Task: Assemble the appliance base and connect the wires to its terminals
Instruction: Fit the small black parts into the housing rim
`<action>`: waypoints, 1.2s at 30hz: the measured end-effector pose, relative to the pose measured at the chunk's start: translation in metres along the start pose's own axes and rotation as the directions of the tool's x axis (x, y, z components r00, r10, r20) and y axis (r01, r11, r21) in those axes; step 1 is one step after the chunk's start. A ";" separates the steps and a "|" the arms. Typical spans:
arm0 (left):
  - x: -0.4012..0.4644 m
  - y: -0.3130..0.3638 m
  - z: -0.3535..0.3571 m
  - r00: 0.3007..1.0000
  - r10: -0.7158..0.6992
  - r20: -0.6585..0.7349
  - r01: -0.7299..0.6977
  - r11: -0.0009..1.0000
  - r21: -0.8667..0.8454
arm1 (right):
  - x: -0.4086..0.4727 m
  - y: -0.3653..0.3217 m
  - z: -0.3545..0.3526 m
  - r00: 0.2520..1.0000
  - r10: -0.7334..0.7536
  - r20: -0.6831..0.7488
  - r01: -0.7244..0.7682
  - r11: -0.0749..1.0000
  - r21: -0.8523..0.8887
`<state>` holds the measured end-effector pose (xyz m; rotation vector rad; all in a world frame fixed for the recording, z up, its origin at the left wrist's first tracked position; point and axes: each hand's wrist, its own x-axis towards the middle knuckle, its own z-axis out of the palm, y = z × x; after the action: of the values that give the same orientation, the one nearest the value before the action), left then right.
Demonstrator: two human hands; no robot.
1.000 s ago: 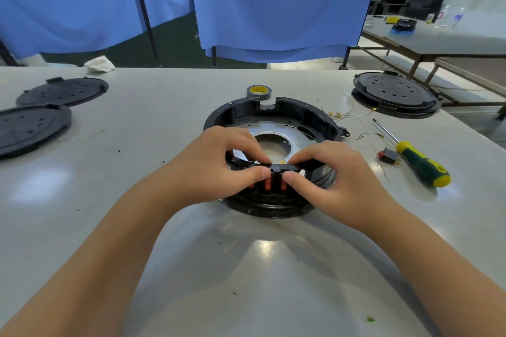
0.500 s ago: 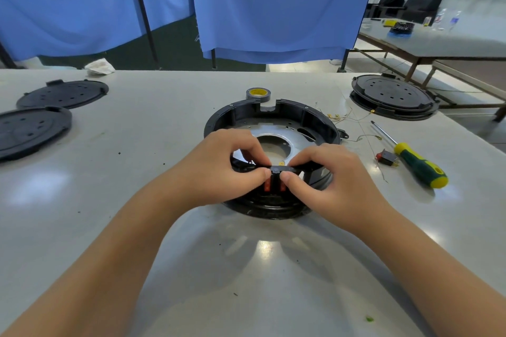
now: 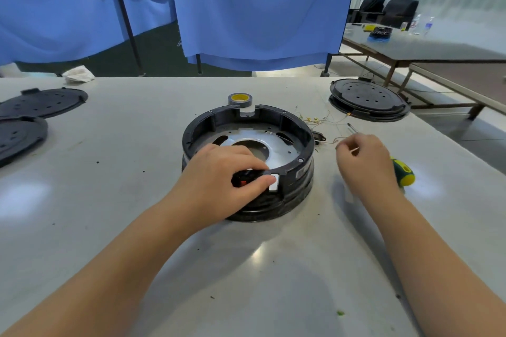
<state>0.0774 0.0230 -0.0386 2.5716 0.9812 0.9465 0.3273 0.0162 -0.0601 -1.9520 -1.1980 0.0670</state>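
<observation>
base (image 3: 247,161) sits mid-table (image 3: 109,227), a black ring with a metal plate inside, open side up. my left hand (image 3: 219,186) is curled on the near rim, thumb and fingers pinching a small black part with red in it (a switch block, i judge) into its notch. my right hand (image 3: 365,164) is out to the side over the loose thin wires (image 3: 320,119), fingertips closed on what looks like one fine strand, though it's too small to be sure. screwdriver (image 3: 402,172) lies just under that wrist. by my reckoning the block is being seated and wiring comes next: bring a wire end over to the block's terminal and push it on while the left hand steadies the part.
</observation>
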 end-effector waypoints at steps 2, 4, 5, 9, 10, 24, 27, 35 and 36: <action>0.000 0.001 0.001 1.000 -0.005 -0.020 0.005 1.000 -0.011 | 0.002 0.006 0.005 0.987 0.078 0.139 -0.042 0.970 -0.239; -0.001 0.002 0.002 0.999 -0.007 -0.037 0.007 1.000 -0.011 | 0.002 0.008 0.008 0.965 0.134 0.224 -0.045 0.931 -0.363; -0.001 0.002 0.002 0.999 -0.006 -0.042 0.006 1.000 -0.009 | 0.002 0.009 0.009 0.959 0.145 0.243 -0.039 0.919 -0.393; -0.002 0.004 0.002 0.999 0.002 -0.052 -0.002 1.000 0.000 | 0.004 0.012 0.009 0.969 0.142 0.204 -0.042 0.902 -0.429; -0.002 0.004 0.002 0.999 0.000 -0.053 -0.001 1.000 -0.002 | 0.004 0.012 0.009 0.972 0.141 0.187 -0.045 0.895 -0.444; -0.003 0.003 -0.003 0.999 -0.035 -0.022 0.035 0.999 -0.019 | 0.001 0.005 -0.005 0.965 0.133 0.226 -0.062 0.953 -0.298; -0.003 0.002 -0.004 0.998 -0.061 -0.022 0.061 0.998 -0.027 | -0.007 -0.001 -0.005 0.979 -0.013 0.205 0.029 0.997 -0.075; -0.004 -0.006 -0.016 0.976 -0.218 0.027 0.220 0.971 -0.089 | -0.019 -0.027 -0.014 0.942 -0.145 0.304 -0.142 0.650 0.747; -0.004 -0.006 -0.016 0.974 -0.224 0.036 0.227 0.970 -0.091 | -0.019 -0.029 -0.018 0.921 -0.148 0.361 -0.232 0.536 0.812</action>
<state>0.0612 0.0247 -0.0309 2.3279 1.1627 0.8742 0.3033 -0.0031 -0.0357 -1.0779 -1.0449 0.9506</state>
